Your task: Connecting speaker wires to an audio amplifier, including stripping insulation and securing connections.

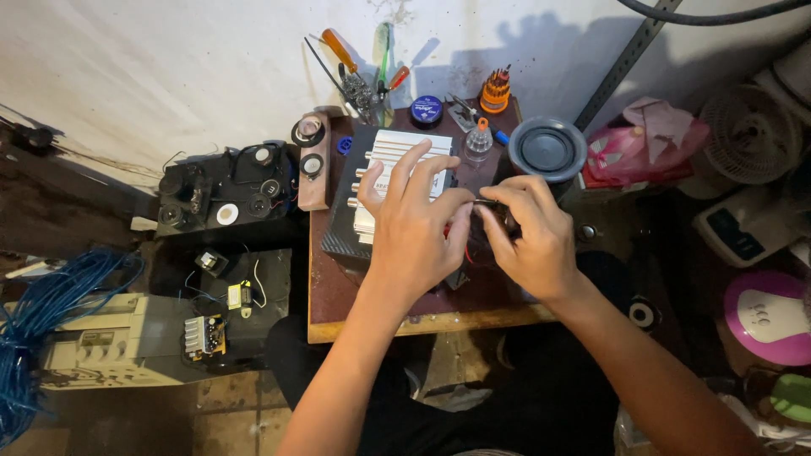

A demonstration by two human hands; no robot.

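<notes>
While both hands meet at the middle of the small wooden table (439, 319), this is what shows:

Left hand (416, 230): the fingers are spread wide like a fan over the silver box (397, 160). The thumb and first finger pinch a small dark part (483, 221).

Right hand (530, 236): the fingers are bent and pressed close together. The tips pinch the same small dark part from 3 o'clock. I cannot tell what the part is, since the hands hide most of it.

Silver box: flat, with shiny metal ribs on top, on a dark base. It sits at 11 o'clock from the hands.

Round speaker (547, 148): dark and smooth, like a bowl, at 1 o'clock.

Little clear bottle (478, 142): it has an orange cap and stands at 12 o'clock, between the box and the speaker.

Screwdrivers (355, 72): they have orange and green handles, far back at 11 o'clock by the white wall.

Blue wire (42, 312): a thin, loopy bundle at 9 o'clock, well apart.

Table edge: pale wood runs at 6 o'clock, near the wrists. A bare brown strip lies between the hands and that edge.
</notes>
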